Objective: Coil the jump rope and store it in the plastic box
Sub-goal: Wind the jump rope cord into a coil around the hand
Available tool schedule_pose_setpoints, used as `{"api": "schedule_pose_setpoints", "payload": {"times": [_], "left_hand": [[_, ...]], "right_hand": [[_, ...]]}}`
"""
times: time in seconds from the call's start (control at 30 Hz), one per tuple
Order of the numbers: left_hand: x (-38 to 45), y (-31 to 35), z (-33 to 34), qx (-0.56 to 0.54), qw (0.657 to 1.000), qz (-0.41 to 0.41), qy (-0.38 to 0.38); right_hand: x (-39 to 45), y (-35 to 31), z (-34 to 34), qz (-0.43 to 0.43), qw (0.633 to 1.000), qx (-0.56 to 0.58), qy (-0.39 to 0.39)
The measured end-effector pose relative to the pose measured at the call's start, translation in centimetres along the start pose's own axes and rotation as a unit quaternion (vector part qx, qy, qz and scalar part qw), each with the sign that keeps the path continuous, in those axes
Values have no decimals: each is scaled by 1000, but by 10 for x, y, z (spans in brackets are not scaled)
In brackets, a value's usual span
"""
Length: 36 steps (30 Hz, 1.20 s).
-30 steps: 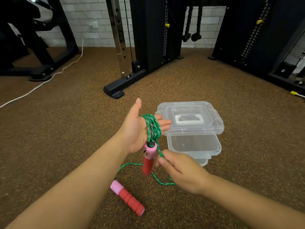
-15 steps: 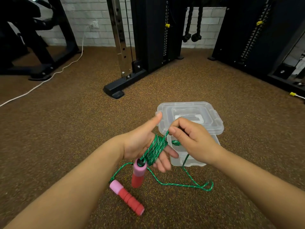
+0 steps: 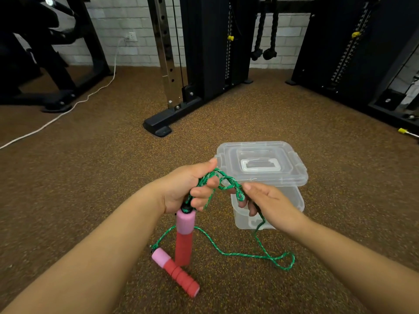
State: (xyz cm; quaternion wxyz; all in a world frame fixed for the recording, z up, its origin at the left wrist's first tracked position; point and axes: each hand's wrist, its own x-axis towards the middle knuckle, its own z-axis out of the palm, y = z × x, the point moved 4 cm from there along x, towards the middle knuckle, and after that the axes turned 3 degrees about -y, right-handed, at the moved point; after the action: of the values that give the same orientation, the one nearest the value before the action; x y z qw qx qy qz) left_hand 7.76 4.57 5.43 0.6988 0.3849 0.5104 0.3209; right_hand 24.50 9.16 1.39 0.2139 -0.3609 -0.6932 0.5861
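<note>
1. Rope (image 3: 235,251) is the centre of things: green cord, part of it bunched in loops around the fingers of the left hand (image 3: 188,189), the rest trailing down to the floor (image 3: 90,189) in a loose bend below the right hand (image 3: 267,201).
2. One handle (image 3: 185,237) hangs upright just under the left hand, its long axis near vertical, pink end up; the other handle (image 3: 175,271) lies flat on the floor just beside it, slanting toward the lower right.
3. Loose cord lies below and between the two hands, so the right hand is the nearer one to feed the next turn toward the left.
4. Left hand is closed around the coil, fingers curled, thumb pointing up toward the box.
5. Right hand pinches the cord where it leaves the coil, fingers curled down around it.
6. Plastic box (image 3: 268,207) sits on the floor just beyond the hands, its lid (image 3: 260,163) resting on top, apparently askew; it likely needs lifting off before storing.
7. Coiling looks partly done, judging by the slack on the floor.
</note>
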Motion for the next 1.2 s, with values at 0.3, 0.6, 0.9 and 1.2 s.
{"api": "schedule_pose_setpoints", "payload": {"times": [0.3, 0.6, 0.9, 1.2], "left_hand": [[2, 1, -6, 22, 999, 6, 41], [-3, 11, -16, -32, 997, 47, 54], [-3, 5, 7, 3, 999, -7, -45], [-5, 4, 8, 8, 996, -24, -84]], "right_hand": [[-4, -5, 9, -56, 990, 122, 32], [-17, 40, 37, -21, 961, -240, -132], [-5, 11, 40, -30, 993, 0, -111], [0, -6, 11, -79, 994, 9, 69]]}}
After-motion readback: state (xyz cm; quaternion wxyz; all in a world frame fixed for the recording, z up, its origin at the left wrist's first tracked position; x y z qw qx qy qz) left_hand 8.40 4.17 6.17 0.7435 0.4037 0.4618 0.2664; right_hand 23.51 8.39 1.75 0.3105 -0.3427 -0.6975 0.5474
